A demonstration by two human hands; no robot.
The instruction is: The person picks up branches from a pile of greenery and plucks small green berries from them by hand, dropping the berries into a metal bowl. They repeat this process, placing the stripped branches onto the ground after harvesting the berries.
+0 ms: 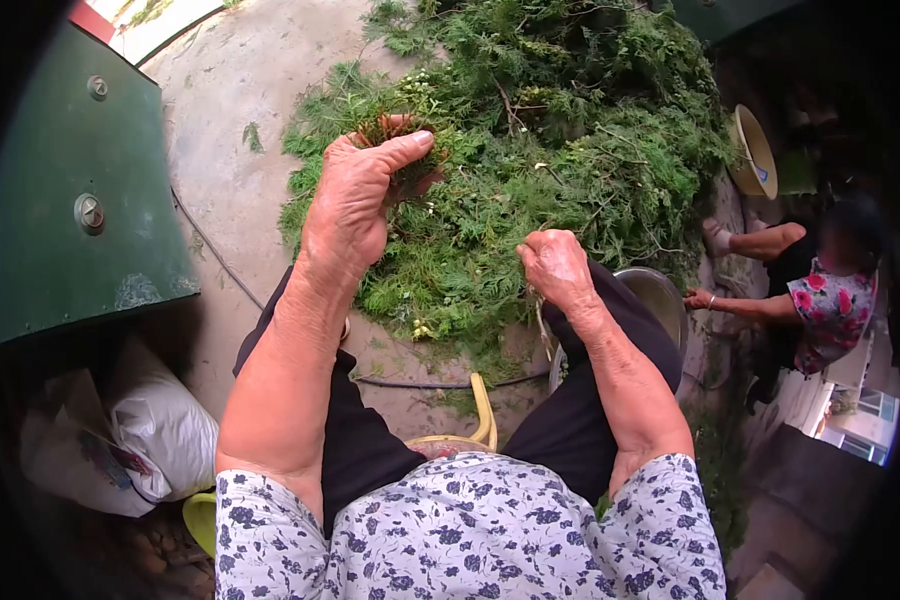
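My left hand (355,200) is raised over the near left part of a big heap of green conifer branches (530,170). Its thumb and fingers are closed round a small bunch of conifer sprigs (395,128), with brownish cut ends showing at the top. Lower and to the right, my right hand (560,268) is closed in a fist above my right knee. A thin pale strip, perhaps a stem (543,325), hangs below its fingers. Whatever lies inside that fist is hidden.
A metal basin (670,300) stands beside my right leg. Another person (835,300) sits at the right, one arm reaching towards it. Further off is a beige basin (755,150). A dark hose (220,260) crosses the concrete. Left are a green metal panel (80,190) and white sacks (165,420).
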